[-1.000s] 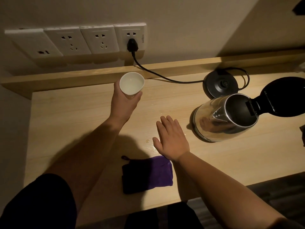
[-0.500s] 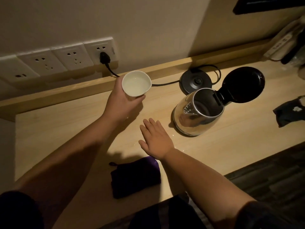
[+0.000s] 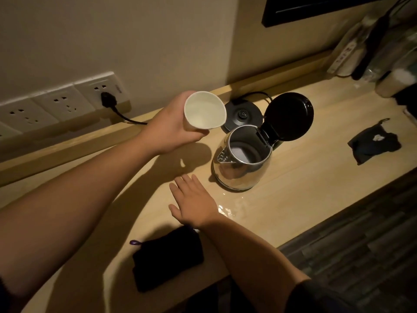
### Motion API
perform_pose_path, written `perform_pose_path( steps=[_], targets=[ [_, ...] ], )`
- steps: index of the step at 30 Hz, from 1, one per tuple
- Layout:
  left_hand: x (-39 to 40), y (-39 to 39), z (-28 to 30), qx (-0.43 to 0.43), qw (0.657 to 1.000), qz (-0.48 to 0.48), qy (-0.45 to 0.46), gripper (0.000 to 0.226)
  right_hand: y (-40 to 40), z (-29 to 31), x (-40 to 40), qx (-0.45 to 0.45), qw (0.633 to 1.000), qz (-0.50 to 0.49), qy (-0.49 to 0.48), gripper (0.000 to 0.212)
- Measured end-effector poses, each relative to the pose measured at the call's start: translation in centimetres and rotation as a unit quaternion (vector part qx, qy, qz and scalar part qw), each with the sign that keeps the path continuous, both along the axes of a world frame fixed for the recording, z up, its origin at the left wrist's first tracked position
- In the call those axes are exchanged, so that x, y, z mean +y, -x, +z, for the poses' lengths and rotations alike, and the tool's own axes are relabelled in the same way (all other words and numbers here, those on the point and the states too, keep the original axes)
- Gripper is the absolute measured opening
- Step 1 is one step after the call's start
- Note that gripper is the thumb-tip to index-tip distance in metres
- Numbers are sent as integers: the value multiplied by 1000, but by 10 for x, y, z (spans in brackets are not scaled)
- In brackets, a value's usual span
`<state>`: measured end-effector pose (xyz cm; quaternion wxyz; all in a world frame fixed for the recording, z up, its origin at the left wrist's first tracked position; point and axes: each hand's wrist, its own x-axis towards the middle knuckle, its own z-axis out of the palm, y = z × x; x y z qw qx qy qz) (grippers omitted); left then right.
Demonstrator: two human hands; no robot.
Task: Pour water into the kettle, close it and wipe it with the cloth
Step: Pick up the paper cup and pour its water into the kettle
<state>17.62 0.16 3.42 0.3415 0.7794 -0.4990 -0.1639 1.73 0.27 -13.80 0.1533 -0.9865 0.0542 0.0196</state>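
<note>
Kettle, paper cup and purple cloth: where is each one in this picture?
kettle (image 3: 242,175): head view, on its shiny steel side wall.
paper cup (image 3: 204,110): head view, on its white inside.
purple cloth (image 3: 168,259): head view, on the middle of the folded cloth.

Dim beige wall (image 3: 158,41), wooden counter (image 3: 304,199)

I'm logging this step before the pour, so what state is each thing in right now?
Kettle: off its base, upright on the counter.
Lid: open.
Cup: held in the left hand, tilted toward the kettle, not pouring.
Right hand: open, flat on the counter, empty.
Purple cloth: folded, untouched.
Base: empty.
Plug: in the socket.
Counter: wet near the kettle.
</note>
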Motion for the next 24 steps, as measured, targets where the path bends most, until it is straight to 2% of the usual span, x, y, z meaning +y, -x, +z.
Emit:
perform_pose_path(
  steps=[4,9,24],
  targets=[
    [-14,5,4,-3,999,-42,-2,80,-1,-5,0,-7,1000,-6,-8,64],
    [-24,6,8,-47,995,-89,-17,80,-2,-6,0,-8,1000,-7,-7,64],
    [-37,13,20,-163,973,-158,-38,77,-1,-3,0,-10,1000,-4,1,65]
  ],
)
